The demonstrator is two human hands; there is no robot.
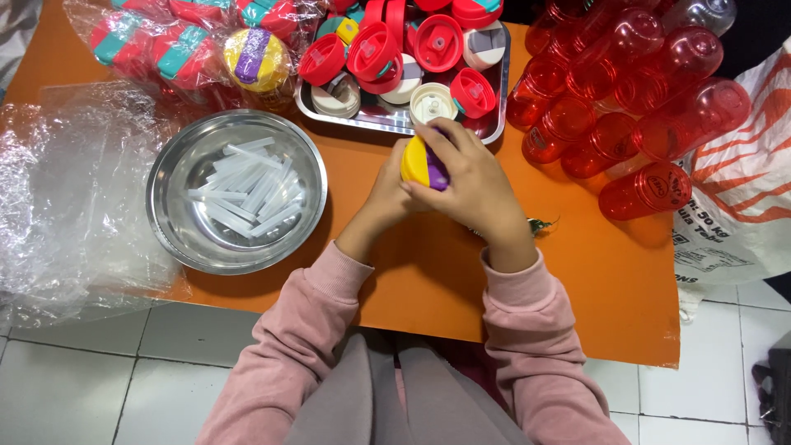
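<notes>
Just in front of the steel tray (494,82), I have the yellow-and-purple lid (422,162) pinched between both hands, my right hand (470,177) curled over its top and my left hand (383,194) cupping it from below-left.

Both forearms in pink sleeves, angled up and inward from the bottom of frame, converging at centre. Left hand (386,194) sits underneath, mostly hidden by the right, fingers curled into a closed grip, wrist bent slightly inward. Right hand (470,181) on top, back of hand facing the camera, fingers (441,136) wrapped over and closed, thumb tucked out of sight. Hands touching each other.
</notes>
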